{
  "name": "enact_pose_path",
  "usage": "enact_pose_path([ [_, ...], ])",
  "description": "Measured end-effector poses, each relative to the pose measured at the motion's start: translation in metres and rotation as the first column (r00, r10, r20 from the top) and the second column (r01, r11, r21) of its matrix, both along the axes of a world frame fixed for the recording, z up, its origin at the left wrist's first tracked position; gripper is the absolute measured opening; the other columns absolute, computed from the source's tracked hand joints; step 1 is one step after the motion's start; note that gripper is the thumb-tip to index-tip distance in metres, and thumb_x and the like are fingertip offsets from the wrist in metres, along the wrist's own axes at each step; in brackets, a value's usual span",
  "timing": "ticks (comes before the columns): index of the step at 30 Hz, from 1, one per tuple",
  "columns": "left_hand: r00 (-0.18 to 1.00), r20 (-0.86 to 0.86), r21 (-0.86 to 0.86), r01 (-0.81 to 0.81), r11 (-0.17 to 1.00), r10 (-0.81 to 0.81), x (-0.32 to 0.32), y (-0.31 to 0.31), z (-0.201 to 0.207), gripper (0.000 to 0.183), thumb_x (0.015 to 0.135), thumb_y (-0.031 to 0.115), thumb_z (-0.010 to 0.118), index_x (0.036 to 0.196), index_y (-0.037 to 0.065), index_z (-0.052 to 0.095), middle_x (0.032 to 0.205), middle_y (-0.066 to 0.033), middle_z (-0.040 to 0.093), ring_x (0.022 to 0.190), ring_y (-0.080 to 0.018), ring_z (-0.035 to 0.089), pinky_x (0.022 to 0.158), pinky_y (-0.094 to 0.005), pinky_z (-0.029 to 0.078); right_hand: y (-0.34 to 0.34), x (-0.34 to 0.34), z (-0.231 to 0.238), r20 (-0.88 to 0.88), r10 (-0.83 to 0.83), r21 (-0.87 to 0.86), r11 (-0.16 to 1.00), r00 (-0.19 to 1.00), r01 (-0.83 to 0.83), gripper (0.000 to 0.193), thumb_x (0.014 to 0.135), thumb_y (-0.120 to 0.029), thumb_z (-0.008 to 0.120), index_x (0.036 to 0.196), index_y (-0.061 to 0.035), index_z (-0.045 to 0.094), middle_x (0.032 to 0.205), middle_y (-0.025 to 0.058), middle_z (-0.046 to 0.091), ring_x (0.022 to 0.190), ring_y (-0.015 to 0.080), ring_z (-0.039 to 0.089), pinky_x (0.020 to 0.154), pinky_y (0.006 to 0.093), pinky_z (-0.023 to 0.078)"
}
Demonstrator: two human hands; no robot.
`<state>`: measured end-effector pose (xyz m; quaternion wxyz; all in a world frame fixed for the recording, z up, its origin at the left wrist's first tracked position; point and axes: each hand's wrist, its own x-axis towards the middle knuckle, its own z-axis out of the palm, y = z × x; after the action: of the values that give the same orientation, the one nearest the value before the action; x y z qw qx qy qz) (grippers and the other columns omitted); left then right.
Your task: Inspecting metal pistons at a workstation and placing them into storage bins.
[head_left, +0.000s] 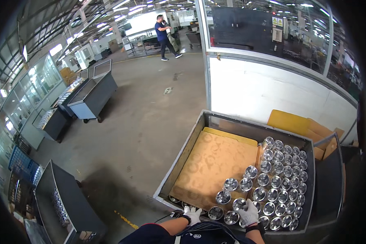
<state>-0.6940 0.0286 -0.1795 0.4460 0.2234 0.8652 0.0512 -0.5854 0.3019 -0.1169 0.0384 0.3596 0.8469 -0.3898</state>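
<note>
My right hand (249, 213), in a white glove, is closed on the edge of a shiny round metal cup (238, 203) at the near side of a grey metal bin (177, 156). My left hand (193, 215), also gloved, lies at the bin's near rim with its fingers apart and nothing visible in them. Between the hands sits another metal cup (216, 212). Several more cups (275, 181) stand in close rows on the right side of the bin. A brown cardboard sheet (215, 160) with faint ring marks covers the left part.
Folded cardboard (318, 136) and a yellow board (288, 122) lean behind the bin, by a white partition (248, 85). Grey wheeled bins (94, 95) stand at the left; another bin (71, 203) is nearer. A person (163, 37) walks across the far floor.
</note>
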Motion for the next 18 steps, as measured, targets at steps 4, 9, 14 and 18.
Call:
enact_pose_path([
  [4, 0.995, -0.015, 0.018, 0.097, 0.995, -0.097, 0.000, 0.001, 0.010, 0.066, 0.083, 0.027, 0.055, 0.146, 0.014, 0.038, 0.147, -0.0284, 0.035, 0.139, -0.0571, 0.019, 0.116, -0.0625, 0.011, -0.037, 0.031, -0.011, -0.119, -0.116, -0.069, 0.992, 0.986, 0.109, 0.066, 0.071, -0.022, 0.076, 0.129, 0.0006, 0.056, 0.097, 0.0131, 0.072, 0.090, 0.0249, 0.070, 0.085, 0.0345, 0.053],
  [9, 0.991, -0.010, -0.016, 0.134, 0.991, -0.134, -0.003, 0.003, 0.014, 0.060, 0.083, 0.024, 0.055, 0.142, 0.015, 0.048, 0.145, -0.0224, 0.041, 0.139, -0.0434, 0.030, 0.114, -0.0577, 0.016, -0.066, 0.063, -0.020, -0.096, -0.194, -0.227, 0.959, 0.976, 0.168, 0.065, 0.071, -0.020, 0.075, 0.130, -0.0005, 0.056, 0.098, 0.0131, 0.072, 0.092, 0.0243, 0.069, 0.086, 0.0344, 0.052],
  [14, 0.954, -0.057, -0.091, 0.287, 0.954, -0.293, 0.000, 0.004, 0.013, 0.061, 0.084, 0.034, 0.055, 0.143, 0.019, 0.049, 0.143, -0.0200, 0.044, 0.134, -0.0404, 0.033, 0.112, -0.0489, 0.021, -0.067, 0.110, -0.008, -0.106, -0.212, -0.189, 0.963, 0.971, 0.190, 0.070, 0.071, -0.019, 0.077, 0.133, 0.0022, 0.053, 0.100, 0.0142, 0.072, 0.094, 0.0238, 0.068, 0.086, 0.0340, 0.052],
  [18, 0.948, -0.150, -0.098, 0.268, 0.958, -0.280, 0.007, -0.002, 0.001, 0.054, 0.086, 0.032, 0.053, 0.138, 0.019, 0.053, 0.140, -0.0201, 0.048, 0.133, -0.0394, 0.036, 0.111, -0.0490, 0.020, -0.069, 0.148, 0.021, -0.085, -0.283, -0.227, 0.939, 0.955, 0.258, 0.071, 0.072, -0.017, 0.077, 0.135, 0.0024, 0.051, 0.099, 0.0137, 0.071, 0.085, 0.0197, 0.067, 0.078, 0.0318, 0.053],
])
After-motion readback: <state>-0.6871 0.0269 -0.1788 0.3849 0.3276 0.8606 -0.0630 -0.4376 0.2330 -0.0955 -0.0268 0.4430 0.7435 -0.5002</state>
